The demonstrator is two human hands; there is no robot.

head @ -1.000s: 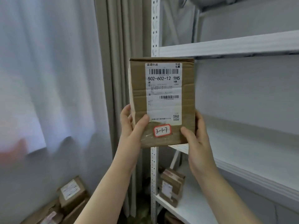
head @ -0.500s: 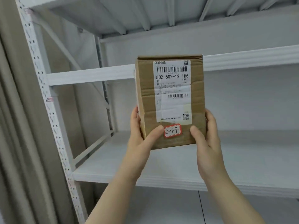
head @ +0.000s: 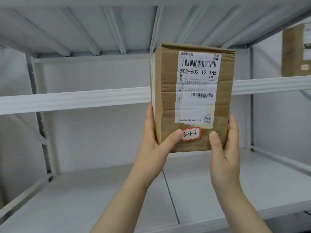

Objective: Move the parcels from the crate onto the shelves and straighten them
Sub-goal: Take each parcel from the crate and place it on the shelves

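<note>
Filling most of the view is a white metal rack (head: 36, 115) with two shelves. The lower shelf (head: 84, 199) is a wide board down below. The upper shelf (head: 75, 100) crosses the middle, and one brown parcel (head: 294, 51) stands on it far to the right. No crate shows.

Up in the air, in front of the rack, is the cardboard parcel (head: 167, 101). It stands tall, long side up and down, with its bottom over the lower shelf. Both hands hold it near the bottom, one on each side. The left hand (head: 156, 148) wraps its fingers round the left side and presses its thumb on the front. The right hand (head: 223, 148) does the same on the right. Neither hand looks nearer the shelf. I think the box must go straight forward and down, kept upright. Its white shipping label (head: 196, 91) faces us. A small red-edged sticker (head: 191, 134) saying 3-1-7 sits between the thumbs.
</note>
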